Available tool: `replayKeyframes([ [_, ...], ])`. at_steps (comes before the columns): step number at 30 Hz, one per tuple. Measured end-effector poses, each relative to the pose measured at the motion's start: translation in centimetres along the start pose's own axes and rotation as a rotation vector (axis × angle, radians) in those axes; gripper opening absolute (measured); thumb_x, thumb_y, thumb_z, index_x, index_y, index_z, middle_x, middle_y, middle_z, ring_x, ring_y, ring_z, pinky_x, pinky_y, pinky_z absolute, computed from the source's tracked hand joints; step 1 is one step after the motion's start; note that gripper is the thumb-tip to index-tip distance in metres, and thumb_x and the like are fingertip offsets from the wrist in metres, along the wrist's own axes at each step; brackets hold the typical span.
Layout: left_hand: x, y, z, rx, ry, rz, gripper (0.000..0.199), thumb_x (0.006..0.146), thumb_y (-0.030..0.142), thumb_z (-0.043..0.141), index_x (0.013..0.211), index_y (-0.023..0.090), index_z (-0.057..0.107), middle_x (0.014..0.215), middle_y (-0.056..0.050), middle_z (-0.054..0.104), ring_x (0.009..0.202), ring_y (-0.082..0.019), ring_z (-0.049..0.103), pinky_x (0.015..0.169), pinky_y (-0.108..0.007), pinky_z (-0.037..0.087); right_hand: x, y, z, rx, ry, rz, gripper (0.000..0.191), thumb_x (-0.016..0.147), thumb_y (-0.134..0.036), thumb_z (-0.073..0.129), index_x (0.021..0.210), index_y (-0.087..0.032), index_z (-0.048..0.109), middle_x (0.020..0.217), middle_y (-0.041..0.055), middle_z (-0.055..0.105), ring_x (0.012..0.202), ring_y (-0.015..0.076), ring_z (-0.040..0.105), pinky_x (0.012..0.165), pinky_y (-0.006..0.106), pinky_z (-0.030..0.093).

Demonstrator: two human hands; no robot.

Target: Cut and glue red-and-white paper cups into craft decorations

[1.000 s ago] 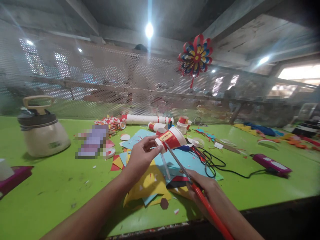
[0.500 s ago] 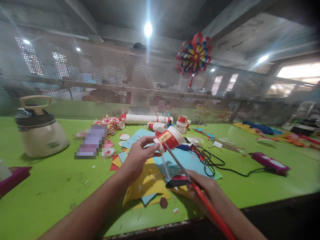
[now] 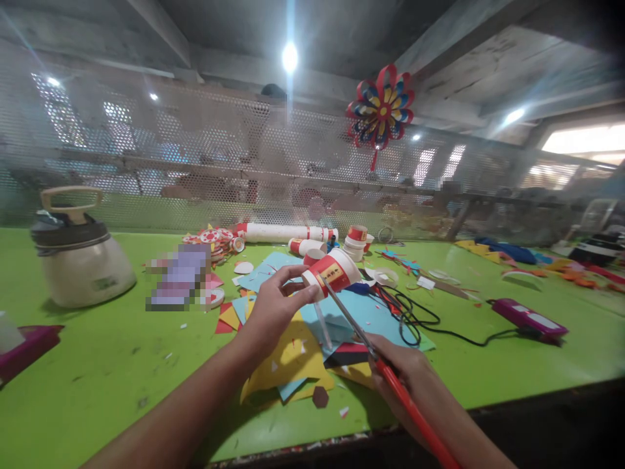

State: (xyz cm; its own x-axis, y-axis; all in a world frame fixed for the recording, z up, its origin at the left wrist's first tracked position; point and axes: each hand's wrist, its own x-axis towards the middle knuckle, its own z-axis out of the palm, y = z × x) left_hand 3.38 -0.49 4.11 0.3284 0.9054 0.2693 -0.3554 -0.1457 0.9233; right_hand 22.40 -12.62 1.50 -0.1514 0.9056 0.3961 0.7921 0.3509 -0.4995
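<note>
My left hand point(image 3: 276, 306) grips a red and white paper cup point(image 3: 336, 270) by its narrower end. The cup lies tilted on its side in the air, its wide rim toward the upper right and a yellow label facing me. Closed around a long red-handled tool point(image 3: 403, 391) with a slim metal front part, my right hand point(image 3: 398, 365) is lower down. The metal tip meets the cup at its label; whether it pierces the wall I cannot tell. Below both hands lie yellow paper point(image 3: 288, 345) and light blue paper point(image 3: 390, 312) with small scraps.
A large jug point(image 3: 83, 260) stands at left near a phone point(image 3: 180, 277). More paper cups point(image 3: 356, 241) and a long white tube point(image 3: 278, 232) lie at the back, before a perforated screen point(image 3: 219, 156). A black cable leads to a purple box point(image 3: 530, 319) at right.
The cup has turned slightly in my left hand, and its label shows more squarely. The tip of the red-handled tool has shifted a little up onto the label.
</note>
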Motion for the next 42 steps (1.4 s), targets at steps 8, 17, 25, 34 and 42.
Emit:
replayKeyframes([
  [8, 0.2, 0.0, 0.1, -0.045, -0.021, -0.024, 0.032, 0.069, 0.029, 0.076, 0.093, 0.011, 0.064, 0.093, -0.012, 0.070, 0.088, -0.023, 0.066, 0.083, -0.038, 0.050, 0.3, -0.8, -0.8, 0.035, -0.023, -0.024, 0.042, 0.084, -0.023, 0.043, 0.121, -0.017, 0.062, 0.095, 0.0053, 0.070, 0.084, 0.0199, 0.065, 0.075, 0.025, 0.049],
  [17, 0.1, -0.4, -0.1, 0.142, -0.002, 0.086, 0.036, 0.069, 0.030, 0.076, 0.098, 0.013, 0.063, 0.090, -0.009, 0.071, 0.083, -0.020, 0.066, 0.076, -0.032, 0.051, 0.1, -0.2, -0.1, 0.008, 0.016, -0.005, 0.043, 0.085, -0.030, 0.040, 0.120, -0.015, 0.061, 0.079, 0.0017, 0.067, 0.068, 0.0172, 0.062, 0.062, 0.023, 0.046],
  [25, 0.0, 0.1, 0.2, -0.090, -0.073, -0.041, 0.036, 0.074, 0.034, 0.072, 0.099, 0.012, 0.058, 0.095, -0.012, 0.069, 0.091, -0.023, 0.066, 0.088, -0.041, 0.051, -0.1, 0.1, -0.1, -0.044, 0.003, 0.016, 0.043, 0.081, -0.026, 0.043, 0.117, -0.015, 0.063, 0.069, 0.0005, 0.063, 0.064, 0.0172, 0.061, 0.059, 0.023, 0.046],
  [34, 0.2, -0.5, -0.1, 0.109, 0.002, 0.086, 0.039, 0.068, 0.026, 0.077, 0.100, 0.012, 0.061, 0.095, -0.010, 0.070, 0.086, -0.022, 0.065, 0.079, -0.035, 0.051, 0.5, -1.0, -0.7, 0.020, -0.004, -0.015, 0.043, 0.082, -0.023, 0.043, 0.119, -0.016, 0.064, 0.089, 0.0048, 0.070, 0.077, 0.0186, 0.064, 0.071, 0.024, 0.048],
  [42, -0.1, 0.0, 0.5, 0.147, 0.020, 0.138, 0.037, 0.069, 0.024, 0.075, 0.101, 0.012, 0.060, 0.101, -0.011, 0.067, 0.091, -0.021, 0.064, 0.084, -0.035, 0.050, 0.0, -0.7, -0.2, -0.044, 0.064, 0.004, 0.045, 0.081, -0.021, 0.044, 0.123, -0.016, 0.061, 0.078, 0.0006, 0.070, 0.061, 0.0147, 0.061, 0.059, 0.021, 0.046],
])
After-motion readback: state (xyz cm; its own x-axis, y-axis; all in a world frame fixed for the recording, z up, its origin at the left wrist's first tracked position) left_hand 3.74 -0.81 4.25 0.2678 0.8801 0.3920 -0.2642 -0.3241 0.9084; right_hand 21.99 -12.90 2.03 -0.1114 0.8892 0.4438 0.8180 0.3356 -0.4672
